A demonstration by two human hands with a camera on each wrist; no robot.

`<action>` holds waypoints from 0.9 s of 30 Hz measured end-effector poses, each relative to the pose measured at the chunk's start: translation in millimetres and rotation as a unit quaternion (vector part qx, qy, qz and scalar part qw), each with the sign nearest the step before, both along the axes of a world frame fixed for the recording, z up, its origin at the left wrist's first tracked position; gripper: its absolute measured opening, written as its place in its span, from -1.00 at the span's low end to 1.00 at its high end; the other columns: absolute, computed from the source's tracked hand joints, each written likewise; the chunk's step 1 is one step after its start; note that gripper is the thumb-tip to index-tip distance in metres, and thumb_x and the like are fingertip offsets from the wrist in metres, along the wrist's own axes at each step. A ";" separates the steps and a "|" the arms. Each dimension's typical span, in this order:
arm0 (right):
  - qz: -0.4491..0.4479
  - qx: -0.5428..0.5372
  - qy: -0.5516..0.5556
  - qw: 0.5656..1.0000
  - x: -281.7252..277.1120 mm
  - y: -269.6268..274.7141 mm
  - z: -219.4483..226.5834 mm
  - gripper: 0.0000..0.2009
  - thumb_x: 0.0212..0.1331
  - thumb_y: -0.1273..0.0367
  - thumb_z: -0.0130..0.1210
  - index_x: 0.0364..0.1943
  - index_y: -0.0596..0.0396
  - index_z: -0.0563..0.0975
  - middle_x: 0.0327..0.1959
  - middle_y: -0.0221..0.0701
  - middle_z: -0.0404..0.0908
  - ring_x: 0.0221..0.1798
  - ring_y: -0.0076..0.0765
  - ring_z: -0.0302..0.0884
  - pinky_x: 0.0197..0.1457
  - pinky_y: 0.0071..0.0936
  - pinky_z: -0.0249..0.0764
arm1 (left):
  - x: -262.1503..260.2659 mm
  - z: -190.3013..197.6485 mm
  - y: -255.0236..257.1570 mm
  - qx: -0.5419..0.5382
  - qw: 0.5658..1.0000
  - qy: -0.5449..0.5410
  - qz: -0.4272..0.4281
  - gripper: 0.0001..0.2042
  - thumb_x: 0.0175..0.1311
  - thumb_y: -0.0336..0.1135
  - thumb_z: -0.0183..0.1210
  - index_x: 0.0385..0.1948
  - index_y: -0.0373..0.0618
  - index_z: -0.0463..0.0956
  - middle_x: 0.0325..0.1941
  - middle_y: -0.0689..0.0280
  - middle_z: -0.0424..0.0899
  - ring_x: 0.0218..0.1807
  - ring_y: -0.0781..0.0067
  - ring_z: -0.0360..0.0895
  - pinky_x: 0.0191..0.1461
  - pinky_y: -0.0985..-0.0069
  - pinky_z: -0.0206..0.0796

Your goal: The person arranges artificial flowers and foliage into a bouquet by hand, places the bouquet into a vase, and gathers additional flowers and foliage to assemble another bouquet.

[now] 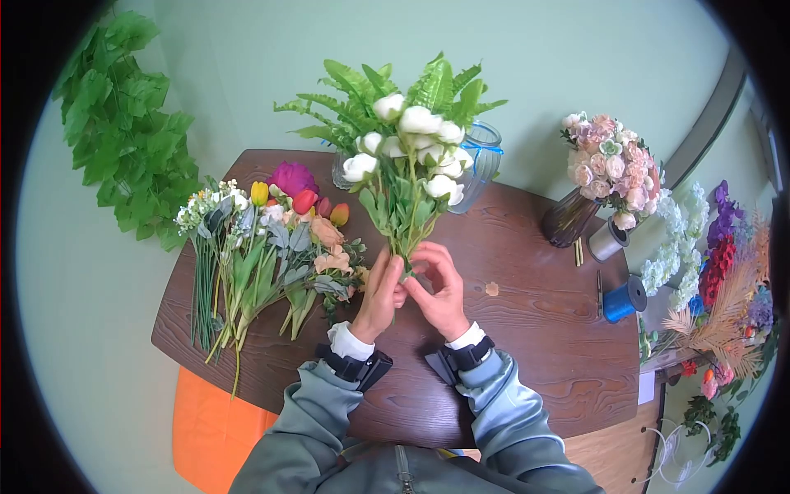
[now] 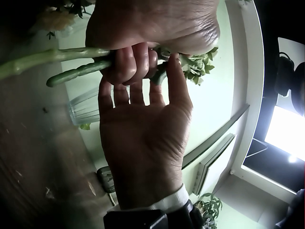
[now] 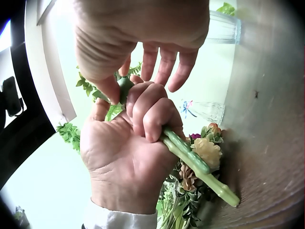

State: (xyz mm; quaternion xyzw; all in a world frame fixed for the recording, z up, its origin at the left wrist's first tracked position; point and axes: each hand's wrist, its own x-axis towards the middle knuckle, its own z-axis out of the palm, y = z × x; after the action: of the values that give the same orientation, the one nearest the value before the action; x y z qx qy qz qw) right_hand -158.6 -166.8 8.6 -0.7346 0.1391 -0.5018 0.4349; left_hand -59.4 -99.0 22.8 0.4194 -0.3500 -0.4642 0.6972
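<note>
My left hand (image 1: 380,298) grips the green stems of a bunch of white flowers (image 1: 420,121), held upright above the table. Two thick stem ends (image 3: 205,179) stick out below its curled fingers in the right wrist view. From the other side, my right hand (image 1: 442,296) pinches a green leaf (image 3: 125,89) on the bunch between thumb and index finger, while its other fingers stay extended. Fern fronds (image 1: 346,82) show behind the white blooms. A clear glass vase (image 1: 481,169) with a blue ribbon stands behind the bunch, and another glass vase (image 1: 341,171) is partly hidden.
Tulips, peach blooms and greenery lie in a pile (image 1: 271,255) on the left of the dark wooden table (image 1: 527,354). On the right stand a dark vase (image 1: 564,218) of pink flowers (image 1: 613,165), a grey spool (image 1: 607,240) and a blue ribbon spool (image 1: 624,300).
</note>
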 end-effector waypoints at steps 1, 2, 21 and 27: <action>0.048 0.079 -0.037 0.995 1.4 2.0 0.2 -0.60 -0.06 0.57 0.14 -0.05 0.18 0.39 -0.05 -0.37 0.38 -0.07 -0.45 0.39 -0.12 -0.55 0.41 | 0.3 -0.8 -0.1 -0.001 1.000 0.000 0.000 -0.67 0.37 -0.09 -0.28 0.01 -0.08 0.20 -0.52 0.50 0.27 -0.70 0.83 0.03 -0.69 0.83 -0.17; 0.095 0.157 -0.074 0.980 2.1 3.0 0.5 -0.54 -0.04 0.57 0.13 0.03 0.19 0.32 -0.04 -0.39 0.36 -0.02 -0.45 0.36 -0.07 -0.53 0.40 | 0.5 -2.8 -0.1 -0.003 1.000 -0.008 -0.010 -0.67 0.37 -0.11 -0.27 0.03 -0.08 0.17 -0.49 0.49 0.28 -0.70 0.83 0.03 -0.69 0.84 -0.17; 0.075 0.162 0.032 0.983 -5.8 1.8 1.9 -0.80 -0.01 0.60 0.09 -0.23 0.26 0.50 -0.09 -0.38 0.37 -0.16 -0.53 0.45 -0.15 -0.63 0.41 | -3.0 -3.2 -3.0 -0.068 0.995 -0.057 -0.052 -0.49 0.39 -0.11 -0.38 0.31 0.01 -0.26 -0.24 0.39 0.30 -0.54 0.75 0.19 -0.60 0.78 0.02; 0.061 0.222 0.013 0.973 -4.4 -0.4 3.4 -0.82 0.00 0.62 0.09 -0.26 0.26 0.52 -0.16 -0.37 0.41 -0.29 -0.57 0.44 -0.42 -0.71 0.47 | -5.8 -14.9 -8.3 -0.030 0.997 -0.070 -0.014 -0.56 0.40 -0.04 -0.47 0.13 -0.14 0.10 -0.35 0.36 0.35 -0.59 0.70 0.27 -0.64 0.75 0.12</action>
State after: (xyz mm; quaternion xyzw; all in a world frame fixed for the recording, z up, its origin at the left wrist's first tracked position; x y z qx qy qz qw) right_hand -163.0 -167.1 12.0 -0.6336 0.2079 -0.4212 0.6147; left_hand -65.2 -107.3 7.8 0.4245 -0.4172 -0.4325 0.6773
